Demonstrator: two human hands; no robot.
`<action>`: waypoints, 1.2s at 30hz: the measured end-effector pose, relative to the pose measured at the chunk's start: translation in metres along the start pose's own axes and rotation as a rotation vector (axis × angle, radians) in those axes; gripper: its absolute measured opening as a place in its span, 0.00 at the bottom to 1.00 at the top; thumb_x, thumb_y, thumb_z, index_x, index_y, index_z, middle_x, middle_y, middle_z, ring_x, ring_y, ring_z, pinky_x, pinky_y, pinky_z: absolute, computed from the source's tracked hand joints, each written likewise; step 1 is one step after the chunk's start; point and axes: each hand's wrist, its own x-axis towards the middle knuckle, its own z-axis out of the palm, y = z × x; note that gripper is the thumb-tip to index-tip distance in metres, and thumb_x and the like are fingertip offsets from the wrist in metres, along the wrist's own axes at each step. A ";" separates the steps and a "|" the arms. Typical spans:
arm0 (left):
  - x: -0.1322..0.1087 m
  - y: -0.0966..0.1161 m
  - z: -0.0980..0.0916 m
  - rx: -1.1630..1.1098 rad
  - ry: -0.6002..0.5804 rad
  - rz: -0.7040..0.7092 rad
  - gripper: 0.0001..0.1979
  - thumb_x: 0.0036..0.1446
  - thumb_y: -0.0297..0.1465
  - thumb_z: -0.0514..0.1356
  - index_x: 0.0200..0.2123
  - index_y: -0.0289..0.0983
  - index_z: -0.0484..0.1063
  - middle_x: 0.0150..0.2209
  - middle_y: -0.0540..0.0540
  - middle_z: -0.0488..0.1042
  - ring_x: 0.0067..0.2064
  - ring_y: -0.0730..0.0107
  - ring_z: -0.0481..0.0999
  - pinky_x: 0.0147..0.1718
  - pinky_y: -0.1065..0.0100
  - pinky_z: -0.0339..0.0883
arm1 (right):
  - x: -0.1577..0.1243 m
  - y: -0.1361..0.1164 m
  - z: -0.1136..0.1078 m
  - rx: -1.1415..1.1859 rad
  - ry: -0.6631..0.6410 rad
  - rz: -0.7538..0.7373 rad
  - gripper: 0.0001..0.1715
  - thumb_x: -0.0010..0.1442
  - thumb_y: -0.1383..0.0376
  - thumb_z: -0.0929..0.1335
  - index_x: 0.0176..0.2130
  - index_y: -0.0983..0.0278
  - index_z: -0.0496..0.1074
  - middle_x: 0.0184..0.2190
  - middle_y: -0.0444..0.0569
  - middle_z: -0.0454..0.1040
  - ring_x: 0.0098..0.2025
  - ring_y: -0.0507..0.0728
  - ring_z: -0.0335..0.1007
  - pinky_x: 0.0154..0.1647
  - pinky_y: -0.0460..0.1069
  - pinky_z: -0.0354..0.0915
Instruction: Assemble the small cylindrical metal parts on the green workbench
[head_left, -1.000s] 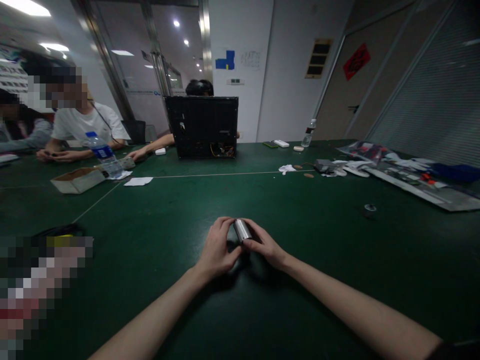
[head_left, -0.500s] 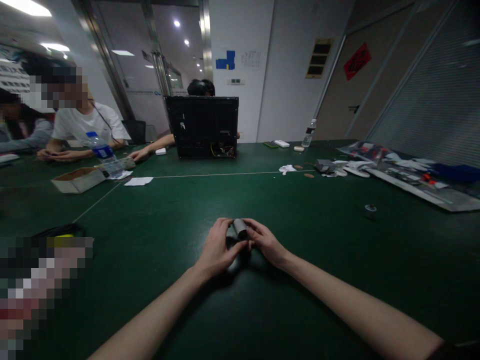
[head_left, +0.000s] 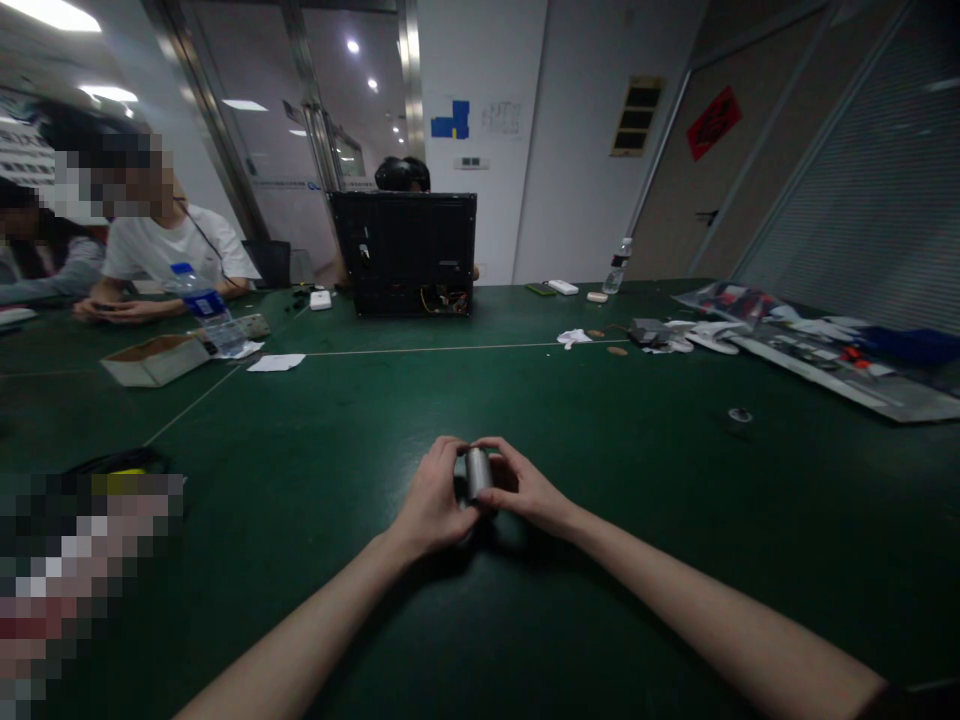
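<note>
A small grey metallic cylinder stands nearly upright between my two hands, just over the green table. My left hand grips it from the left, with fingertips at its top and the thumb near its lower end. From the right, my right hand holds it too, its index finger at the top edge and its thumb against the lower side. Whether the cylinder's bottom touches the table cannot be made out.
Ahead stands a black open-backed case. At the left are a cardboard box, a water bottle and a seated person. A cluttered tray lies at the right, with a small clear object nearer.
The cylinder has turned from tilted to nearly upright, and my right thumb has moved onto its lower side. Another person's arm beside the black case has drawn back.
</note>
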 end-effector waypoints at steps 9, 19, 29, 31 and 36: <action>0.001 -0.001 0.001 -0.012 -0.022 -0.003 0.21 0.44 0.28 0.60 0.44 0.37 0.61 0.44 0.42 0.65 0.44 0.57 0.68 0.43 0.56 0.66 | 0.001 0.002 0.001 -0.057 -0.015 -0.053 0.35 0.48 0.57 0.74 0.52 0.59 0.59 0.41 0.46 0.68 0.42 0.55 0.67 0.45 0.52 0.62; 0.000 0.003 -0.001 -0.039 -0.024 -0.004 0.22 0.44 0.27 0.60 0.45 0.38 0.59 0.45 0.41 0.65 0.45 0.58 0.69 0.43 0.57 0.66 | -0.001 0.005 0.003 -0.105 0.082 0.002 0.40 0.46 0.57 0.75 0.52 0.59 0.54 0.42 0.49 0.66 0.38 0.54 0.67 0.38 0.51 0.65; 0.000 0.003 -0.001 -0.010 -0.015 -0.006 0.21 0.45 0.28 0.59 0.45 0.37 0.60 0.43 0.42 0.65 0.43 0.58 0.69 0.42 0.57 0.66 | -0.002 0.002 0.004 -0.174 0.084 -0.030 0.36 0.48 0.58 0.74 0.51 0.59 0.55 0.41 0.48 0.67 0.37 0.54 0.66 0.37 0.50 0.64; 0.000 0.002 -0.001 -0.018 -0.010 -0.002 0.21 0.44 0.28 0.59 0.44 0.37 0.60 0.43 0.42 0.65 0.42 0.58 0.69 0.41 0.58 0.66 | -0.002 0.002 0.003 -0.186 0.076 -0.036 0.36 0.48 0.58 0.74 0.51 0.59 0.56 0.41 0.48 0.68 0.37 0.54 0.66 0.37 0.50 0.64; -0.001 0.000 0.000 -0.021 -0.028 0.001 0.23 0.42 0.27 0.59 0.45 0.37 0.60 0.44 0.41 0.65 0.44 0.57 0.69 0.43 0.56 0.65 | -0.002 0.006 0.002 -0.217 0.059 -0.060 0.35 0.49 0.58 0.73 0.52 0.57 0.57 0.41 0.47 0.68 0.37 0.53 0.67 0.38 0.49 0.64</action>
